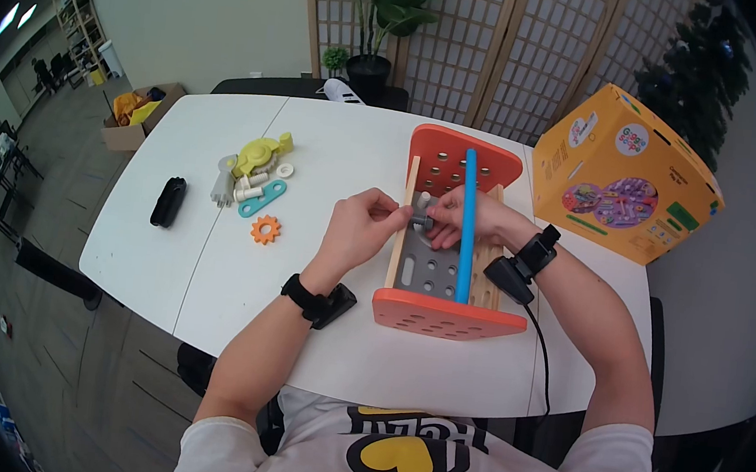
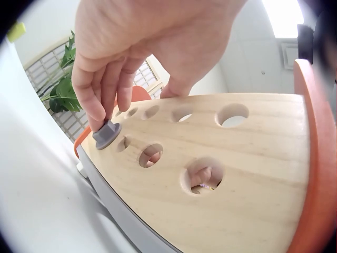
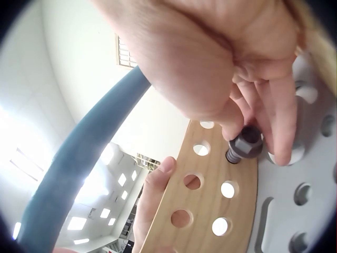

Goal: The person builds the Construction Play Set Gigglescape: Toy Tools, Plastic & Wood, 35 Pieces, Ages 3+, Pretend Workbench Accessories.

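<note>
A toy toolbox with orange ends, a grey perforated base and a blue bar handle stands on the table. At its left wooden side panel, fingertips of my left hand hold the grey flanged head of a bolt against the outer face. The left thumb lies by the panel's top edge. Inside the box, under the blue bar, my right hand pinches a dark grey hex nut between thumb and fingers. The bolt's threaded shank shows between nut and panel.
To the left lie yellow-green toy parts, a teal link, an orange gear and a black case. A large yellow box stands at the back right. A cable trails from the right wrist camera.
</note>
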Tool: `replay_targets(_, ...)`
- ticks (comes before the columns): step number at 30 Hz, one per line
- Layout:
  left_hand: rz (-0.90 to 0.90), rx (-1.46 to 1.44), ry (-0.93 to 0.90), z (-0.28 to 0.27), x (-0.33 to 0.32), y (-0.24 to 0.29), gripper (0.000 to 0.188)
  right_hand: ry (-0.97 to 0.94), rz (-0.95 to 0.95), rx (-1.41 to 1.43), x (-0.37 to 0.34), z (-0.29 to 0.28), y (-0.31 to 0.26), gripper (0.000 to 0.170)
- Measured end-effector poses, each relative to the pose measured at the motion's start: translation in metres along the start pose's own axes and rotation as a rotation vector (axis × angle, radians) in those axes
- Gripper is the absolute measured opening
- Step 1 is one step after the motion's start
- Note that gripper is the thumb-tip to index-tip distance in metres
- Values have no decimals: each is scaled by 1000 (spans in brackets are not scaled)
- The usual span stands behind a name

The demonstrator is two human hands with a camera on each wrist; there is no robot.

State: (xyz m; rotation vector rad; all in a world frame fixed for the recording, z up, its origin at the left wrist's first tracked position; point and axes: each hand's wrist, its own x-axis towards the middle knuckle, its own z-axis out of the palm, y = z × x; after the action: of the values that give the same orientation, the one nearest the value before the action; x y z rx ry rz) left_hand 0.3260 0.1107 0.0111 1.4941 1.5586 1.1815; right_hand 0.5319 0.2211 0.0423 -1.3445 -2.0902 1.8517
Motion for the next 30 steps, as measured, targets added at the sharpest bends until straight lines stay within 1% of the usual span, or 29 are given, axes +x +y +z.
replay_targets(3,-6,-1,-1,0,0,0,36,7,24,-10,-2,1,-3,41)
replay_targets(6,-7,-5,-1,0,0,1,36,-41,-17,-5,6,-4,6,40)
replay_targets(9,-1,-6,2,1,0,-1,36,-23,-63,44,5,-3,7,36)
replay_targets(12,-1,-1,1,1,0,0,36,25,-43,84,-1,0,2,32)
replay_targets(14,0,-2,4,1,-1,0,36,23,-14,76,-2,1,-1,29)
replay_targets(18,-2,-4,3,1,0,-2,36,-39,-15,64,1,-3,1,25)
replay_targets(24,-6,5,-2,1,-1,2,36,-74,-42,69,6,-4,9,19)
replay_targets(27,-12,19,-4,0,-1,1,37,-72,-31,4,12,-7,14,19)
replay_targets(30,-14,18,-6,0,-1,2,37,24,-121,23,10,-4,16,15)
